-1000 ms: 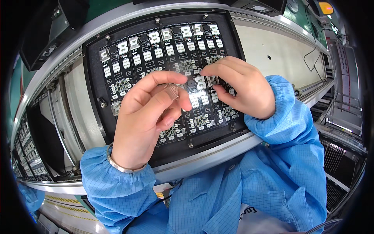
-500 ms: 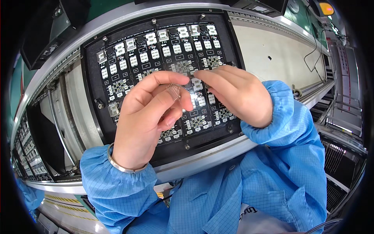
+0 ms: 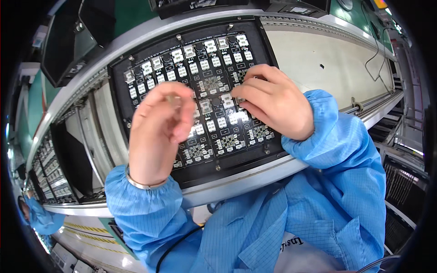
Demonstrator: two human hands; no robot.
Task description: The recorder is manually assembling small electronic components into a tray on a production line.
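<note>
Beneath both hands lies a black carrier tray (image 3: 200, 175) holding a panel of black circuit boards (image 3: 210, 85) with rows of white components. My right hand (image 3: 277, 104) rests over the panel's right half, its fingers bunched and the tips at the edge of a white connector (image 3: 226, 101). Motion smears my left hand (image 3: 157, 125), raised above the panel's left half with the fingers curled inward. A small shiny piece (image 3: 174, 101) shows between its thumb and fingers, too blurred to name. The left hand and forearm cover part of the boards.
Cream conveyor surface (image 3: 309, 54) stretches right of the tray, with a small black bit (image 3: 322, 66) on it. Another board-filled tray (image 3: 54, 170) stands at the left. Black equipment (image 3: 63, 45) rises at the back left. Another person's blue sleeve (image 3: 48, 220) shows at lower left.
My left hand has moved a little left, away from the right hand, and uncovered white components mid-panel. My right hand's fingertips have come down at the connector. The whole view has shifted slightly.
</note>
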